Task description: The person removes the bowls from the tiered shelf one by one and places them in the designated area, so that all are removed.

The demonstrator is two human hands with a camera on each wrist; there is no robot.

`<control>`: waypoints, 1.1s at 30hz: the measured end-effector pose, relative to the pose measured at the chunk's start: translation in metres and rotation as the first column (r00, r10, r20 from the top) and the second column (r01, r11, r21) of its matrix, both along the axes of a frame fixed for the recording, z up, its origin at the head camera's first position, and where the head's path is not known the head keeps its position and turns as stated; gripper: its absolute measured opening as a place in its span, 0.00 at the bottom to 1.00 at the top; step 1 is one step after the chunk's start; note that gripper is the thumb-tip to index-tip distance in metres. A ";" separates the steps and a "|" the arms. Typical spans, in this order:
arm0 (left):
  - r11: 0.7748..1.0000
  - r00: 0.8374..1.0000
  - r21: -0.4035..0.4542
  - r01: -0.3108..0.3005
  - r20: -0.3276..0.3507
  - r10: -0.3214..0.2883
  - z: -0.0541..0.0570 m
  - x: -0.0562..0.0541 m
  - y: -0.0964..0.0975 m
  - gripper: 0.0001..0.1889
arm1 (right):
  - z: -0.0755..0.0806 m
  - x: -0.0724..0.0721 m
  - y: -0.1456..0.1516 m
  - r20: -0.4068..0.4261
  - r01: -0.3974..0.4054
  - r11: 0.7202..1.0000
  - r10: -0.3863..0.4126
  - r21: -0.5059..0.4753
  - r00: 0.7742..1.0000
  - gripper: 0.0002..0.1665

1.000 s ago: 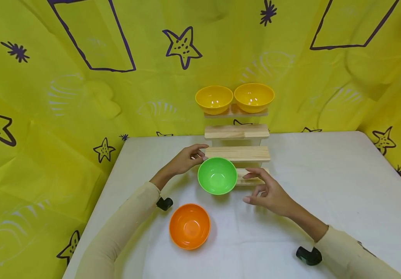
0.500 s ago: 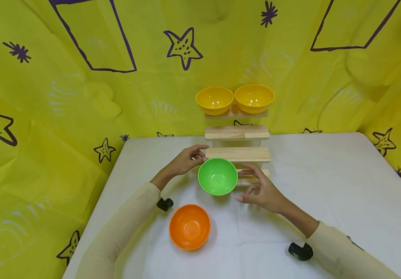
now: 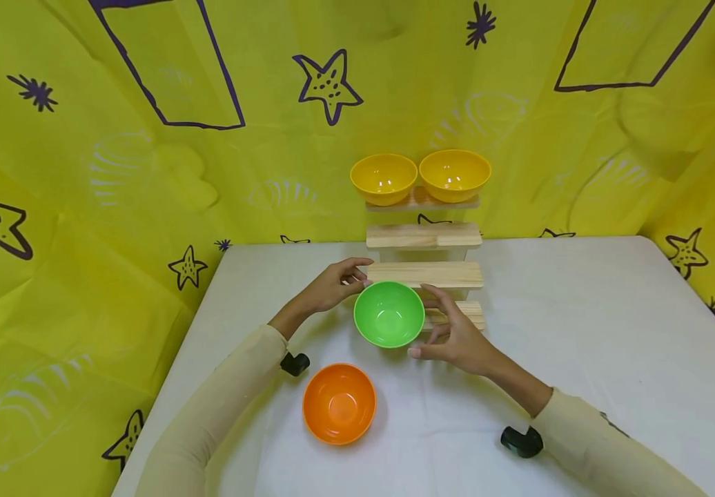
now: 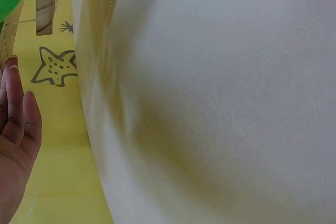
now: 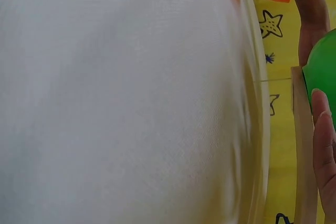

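A green bowl (image 3: 389, 315) sits at the left part of the lowest step of a wooden stand (image 3: 424, 275), covering part of that step. My left hand (image 3: 335, 284) is at the bowl's upper left, thumb tip right at the rim and fingers reaching to the stand's edge. On the other side, my right hand (image 3: 457, 337) has its fingertips close by the bowl's right rim, the thumb spread apart below. In the right wrist view, straight fingers (image 5: 323, 140) overlap the bowl's side. An orange bowl (image 3: 339, 404) rests on the table in front.
Two yellow bowls (image 3: 384, 179) stand side by side on the stand's top step. The white-covered table (image 3: 581, 331) spreads around, with a yellow patterned cloth (image 3: 258, 172) hanging behind and at the sides. A dark device (image 3: 522, 442) is strapped at each wrist.
My right hand has moved left, toward the green bowl's right rim. The left hand and the bowls have stayed in place.
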State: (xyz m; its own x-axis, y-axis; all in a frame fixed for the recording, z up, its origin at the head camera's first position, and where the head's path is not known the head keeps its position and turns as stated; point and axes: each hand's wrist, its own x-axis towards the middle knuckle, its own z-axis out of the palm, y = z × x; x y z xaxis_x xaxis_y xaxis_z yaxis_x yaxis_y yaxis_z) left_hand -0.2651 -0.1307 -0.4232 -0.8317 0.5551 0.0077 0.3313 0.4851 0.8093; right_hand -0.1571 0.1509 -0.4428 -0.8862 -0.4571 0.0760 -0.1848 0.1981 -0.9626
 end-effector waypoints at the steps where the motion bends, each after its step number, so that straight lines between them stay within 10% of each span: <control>1: 1.000 1.000 0.000 0.002 -0.002 -0.002 0.000 0.000 0.000 0.25 | 0.000 0.000 -0.001 0.002 0.001 1.000 -0.001 0.001 1.000 0.66; 33: 1.000 1.000 0.014 0.001 -0.003 -0.001 -0.002 -0.001 0.000 0.25 | 0.001 -0.008 -0.031 -0.025 0.062 0.997 -0.061 0.046 0.998 0.77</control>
